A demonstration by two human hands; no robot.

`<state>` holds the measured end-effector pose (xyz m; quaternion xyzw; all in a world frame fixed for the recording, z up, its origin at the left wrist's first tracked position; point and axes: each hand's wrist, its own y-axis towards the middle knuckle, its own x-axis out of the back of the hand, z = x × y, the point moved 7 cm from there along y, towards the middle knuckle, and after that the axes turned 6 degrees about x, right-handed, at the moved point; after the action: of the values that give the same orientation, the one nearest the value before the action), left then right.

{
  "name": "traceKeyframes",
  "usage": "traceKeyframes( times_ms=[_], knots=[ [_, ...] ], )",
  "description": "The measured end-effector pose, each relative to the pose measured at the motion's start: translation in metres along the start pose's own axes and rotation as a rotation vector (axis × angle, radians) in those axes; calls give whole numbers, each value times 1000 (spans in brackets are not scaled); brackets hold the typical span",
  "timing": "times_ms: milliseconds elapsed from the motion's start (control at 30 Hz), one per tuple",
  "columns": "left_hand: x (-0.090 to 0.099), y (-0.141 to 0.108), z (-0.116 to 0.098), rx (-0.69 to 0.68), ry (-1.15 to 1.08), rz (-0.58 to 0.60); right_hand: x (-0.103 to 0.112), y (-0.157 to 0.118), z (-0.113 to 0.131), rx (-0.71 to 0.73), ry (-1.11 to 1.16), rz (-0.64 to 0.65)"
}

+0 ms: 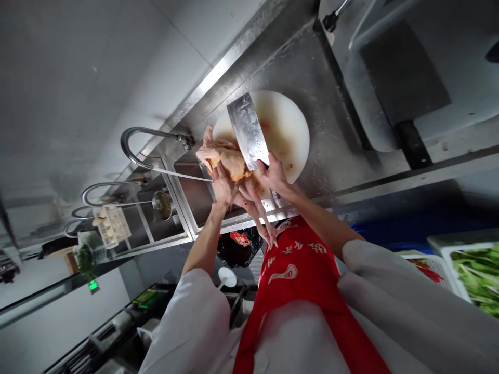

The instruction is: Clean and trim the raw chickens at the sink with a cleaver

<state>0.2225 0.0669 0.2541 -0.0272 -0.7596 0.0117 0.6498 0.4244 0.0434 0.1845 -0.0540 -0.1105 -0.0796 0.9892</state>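
A whole raw chicken [233,165] lies on the left side of a round white cutting board [294,122]. Its long legs and feet hang over the counter's front edge towards my apron. My left hand [224,188] grips the bird's near side, some fingers hidden against the flesh. In my right hand [274,174] is the handle of a cleaver [248,127]. The wide, wet blade points away from me, beside the chicken and over the board; I cannot tell whether it touches the meat.
A curved faucet [130,136] arches over the steel sinks at left. A metal strainer [162,204] and a white basket [113,227] stand farther along. Another cleaver [405,72] rests at the right. Below the counter is a black-lined bin [236,254]; greens [479,272] fill a crate at lower right.
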Motion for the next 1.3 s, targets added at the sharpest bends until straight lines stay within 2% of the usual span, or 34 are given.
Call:
traceKeyframes(
  times_ms=[200, 467, 667, 767, 933, 1167, 1300],
  knots=[
    [4, 7, 2, 17, 23, 22, -11, -1, 0, -58, 2, 38],
    [5, 13, 2, 77, 62, 71, -9, -29, -11, -114, -68, 77],
    [8, 12, 9, 108, 76, 88, -2, -16, -12, -102, 34, -71],
    [10, 11, 13, 110, 63, 91, -6, -10, -7, -55, 80, -87],
    [8, 12, 16, 96, 23, 78, -18, -10, 4, -31, 44, -34],
    [4, 15, 15, 117, -20, 73, -15, -38, -2, -89, -126, 101],
    [1, 14, 14, 120, -42, 92, -19, -21, 6, -68, -139, 86]
  ],
)
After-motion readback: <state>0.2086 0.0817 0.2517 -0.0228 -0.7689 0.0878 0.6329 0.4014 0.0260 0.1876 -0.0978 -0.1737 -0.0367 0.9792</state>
